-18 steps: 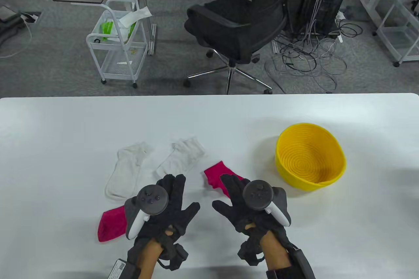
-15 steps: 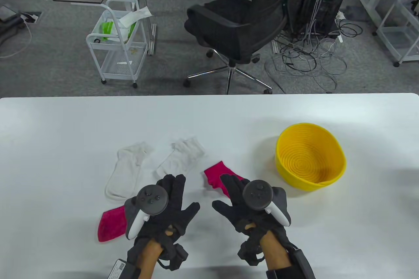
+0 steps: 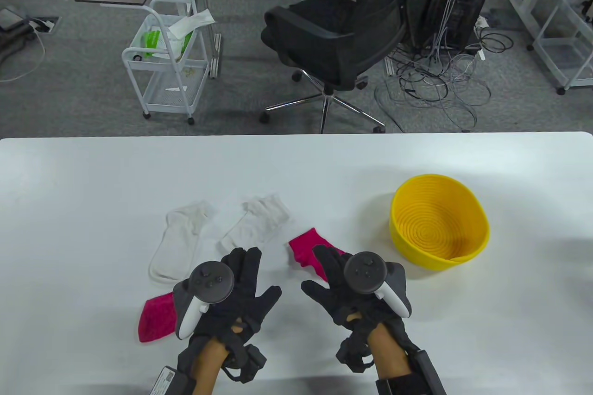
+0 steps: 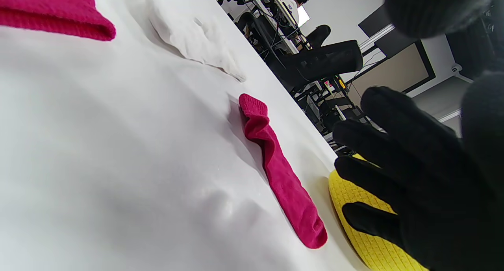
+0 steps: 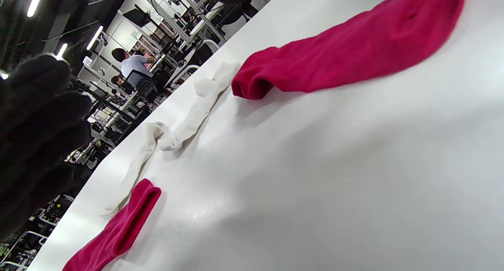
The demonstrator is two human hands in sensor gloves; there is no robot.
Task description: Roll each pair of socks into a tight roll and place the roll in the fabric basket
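Two pink socks and two white socks lie flat and apart on the white table [image 3: 92, 191]. My left hand [image 3: 248, 277] is spread open, palm down, and holds nothing. It covers part of the left pink sock [image 3: 155, 318] [image 5: 118, 227], just below the white socks [image 3: 178, 237] [image 3: 257, 223]. My right hand [image 3: 331, 277] is also open and spread, over the lower half of the right pink sock [image 3: 305, 247] [image 4: 275, 168]. The yellow woven basket [image 3: 438, 228] [image 4: 366, 239] stands empty to the right.
A black office chair [image 3: 338, 38], a white wire cart [image 3: 167, 66] and tangled cables [image 3: 440, 80] stand on the floor beyond the table's far edge. A seated person shows far off in the wrist views.
My left hand has drifted a little to the left. The socks, the basket and the right hand have stayed where they were.
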